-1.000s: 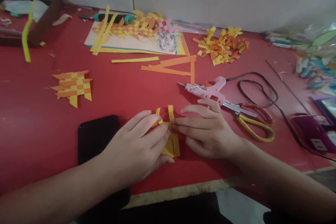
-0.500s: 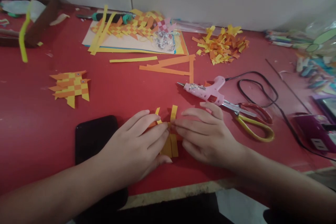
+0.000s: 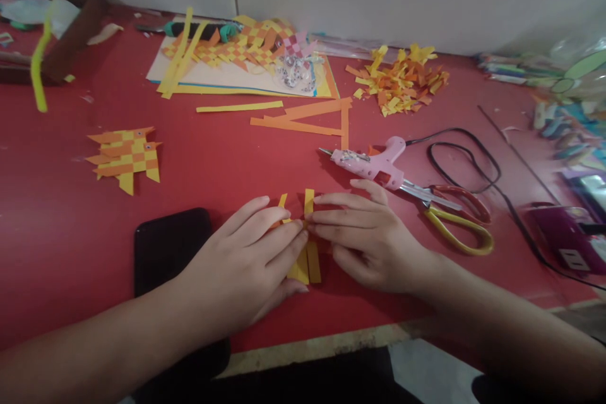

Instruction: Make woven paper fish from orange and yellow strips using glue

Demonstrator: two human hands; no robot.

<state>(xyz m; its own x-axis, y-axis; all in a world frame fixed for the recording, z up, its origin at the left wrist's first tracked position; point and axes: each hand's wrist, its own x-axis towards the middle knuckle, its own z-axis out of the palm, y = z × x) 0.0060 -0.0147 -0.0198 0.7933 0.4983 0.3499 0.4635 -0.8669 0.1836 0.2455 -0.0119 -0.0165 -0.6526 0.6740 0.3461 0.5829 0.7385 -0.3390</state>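
A small weave of yellow and orange paper strips (image 3: 300, 268) lies near the table's front edge, mostly covered by my fingers. Across its left part lies my left hand (image 3: 255, 252), fingers bent over the strips and holding them down, thumb at the lower edge. My right hand (image 3: 364, 233) grips the strips from the right; its fingertips meet the left ones at the middle, beside an upright yellow strip (image 3: 309, 201). How the strips cross beneath the fingers is hidden. A pink glue gun (image 3: 367, 165) rests just beyond my right hand.
Scissors with red and yellow handles (image 3: 454, 230) lie right of the glue gun. A black phone (image 3: 165, 246) is beside my left forearm. Further off are woven paper fish (image 3: 127, 158), orange strips (image 3: 303, 126), a pile of paper scraps (image 3: 398, 82) and a purple power box (image 3: 565, 237).
My right hand has shifted slightly left, its fingers drawn closer to the upright yellow strip, which now stands straighter. My left hand stays nearly still over the weave.
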